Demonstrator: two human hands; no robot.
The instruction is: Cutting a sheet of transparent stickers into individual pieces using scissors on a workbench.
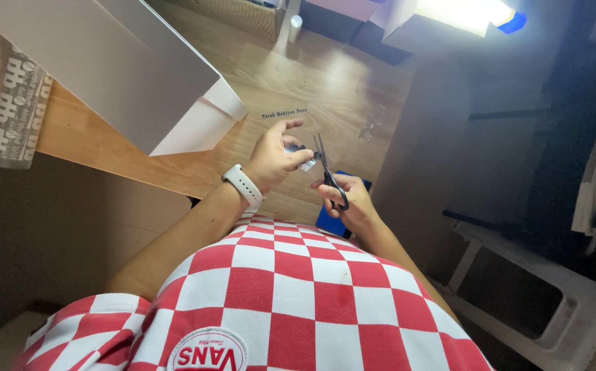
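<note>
Red-and-white checked fabric (291, 288) is lying nearest while our left hand (274, 159) is pinching a small pale packet (305, 163) at twelve o'clock, our right hand (349, 199) gripping black-handled steel scissors (327, 168), blades parted, best closing slowly clear of fingertips.

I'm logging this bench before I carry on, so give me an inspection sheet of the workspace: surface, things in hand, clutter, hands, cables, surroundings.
Surface: wooden tabletop, lit from the far end.
Things in hand: black scissors, blades open and pointing up, at a small packet too small to identify.
Clutter: large white open box on the left; blue flat item under the right hand; clear plastic scrap; taped cardboard at far left.
Hands: left hand pinches the packet, with a white wrist band; right hand grips the scissors.
Cables: nothing seen.
Surroundings: woven basket and boxes at the far end; white frame on the right.
</note>
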